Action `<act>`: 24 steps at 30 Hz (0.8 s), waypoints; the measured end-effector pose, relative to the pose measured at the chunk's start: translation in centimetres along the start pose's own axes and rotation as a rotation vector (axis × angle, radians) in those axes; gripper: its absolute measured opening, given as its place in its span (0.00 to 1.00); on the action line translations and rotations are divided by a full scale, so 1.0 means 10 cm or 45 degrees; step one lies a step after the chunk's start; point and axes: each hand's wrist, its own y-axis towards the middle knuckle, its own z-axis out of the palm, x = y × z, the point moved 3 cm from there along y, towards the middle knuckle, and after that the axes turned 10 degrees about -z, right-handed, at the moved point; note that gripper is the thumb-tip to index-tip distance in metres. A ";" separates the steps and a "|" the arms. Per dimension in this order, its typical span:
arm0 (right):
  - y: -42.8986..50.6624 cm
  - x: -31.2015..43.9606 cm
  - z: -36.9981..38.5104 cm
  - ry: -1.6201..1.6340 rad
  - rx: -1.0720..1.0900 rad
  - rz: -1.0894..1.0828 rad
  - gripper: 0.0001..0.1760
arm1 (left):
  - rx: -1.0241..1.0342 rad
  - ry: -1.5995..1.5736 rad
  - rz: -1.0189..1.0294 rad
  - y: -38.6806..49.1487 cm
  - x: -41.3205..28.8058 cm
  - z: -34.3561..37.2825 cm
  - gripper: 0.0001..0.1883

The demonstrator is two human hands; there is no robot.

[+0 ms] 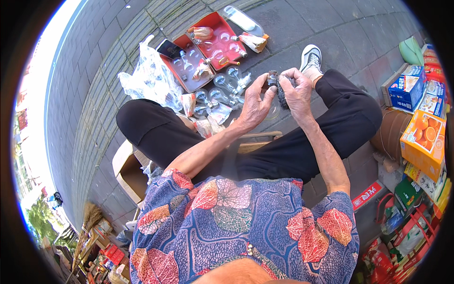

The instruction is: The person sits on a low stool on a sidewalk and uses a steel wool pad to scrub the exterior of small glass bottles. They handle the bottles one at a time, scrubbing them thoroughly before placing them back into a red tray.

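Both of my hands are raised over the paving between my knees. My left hand (256, 103) grips a small brown metal piece (272, 78), perhaps the cap of a bulb, between thumb and fingers. Against it my right hand (296, 93) holds a dark, rough-looking pad (282, 97). A faint clear glass shape shows just below the hands. Left of them, several clear glass light bulbs (221, 82) lie on the ground. More bulbs sit in an open red box (227, 42), some in paper sleeves, beside its other half. Next to it lies a clear bottle (244, 21).
A crumpled white plastic bag (150, 76) lies left of the box. Near my left knee stands an open cardboard box (124, 170). A wooden stool edge (252, 142) shows between my legs. Printed cartons (424, 142) and a brown pot (392, 131) line the right side.
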 end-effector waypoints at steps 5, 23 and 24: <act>0.00 -0.02 -0.02 0.188 -0.099 0.148 0.04 | 0.023 0.166 0.237 -0.02 -0.15 0.03 0.17; 0.02 0.00 -0.07 0.013 -0.080 -0.062 0.03 | 0.206 0.105 0.073 0.00 -0.19 0.01 0.18; 0.00 -0.01 -0.08 -0.014 -0.069 -0.032 0.05 | 0.192 0.001 -0.020 0.02 -0.18 0.00 0.18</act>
